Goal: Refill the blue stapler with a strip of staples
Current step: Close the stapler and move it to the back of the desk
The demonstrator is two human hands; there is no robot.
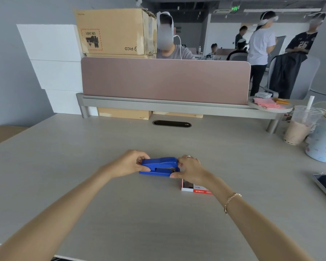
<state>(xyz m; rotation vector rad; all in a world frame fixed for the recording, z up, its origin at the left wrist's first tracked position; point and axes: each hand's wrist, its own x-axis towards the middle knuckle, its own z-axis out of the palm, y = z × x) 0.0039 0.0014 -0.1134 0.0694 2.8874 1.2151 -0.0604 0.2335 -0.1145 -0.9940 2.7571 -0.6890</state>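
The left hand (129,163) is closing around the back end of the blue stapler (159,166), thumb on the near side and fingers curled over the far side, while the right hand (189,169) is pinching the front end, thumb low by the base and fingers wrapped over the nose. Between the two grips the stapler is lying lengthwise on the desk (158,223), its base flat on the surface and its top arm down or only barely raised; a small dark gap is showing near the right fingers, where the metal magazine seems to be peeking out. Judging by its plastic shell and metal core, it is likely handling as a stiff, fairly light thing with smooth, somewhat slippery sides, so gripping the base at one end and lifting the top arm at the other looks the sound way to open it. Just nearer than the right wrist, the red and white staple box (195,188) is lying on the desk, partly hidden by that arm; the strips inside are probably brittle and are best taken by their long sides. No loose strip is visible.
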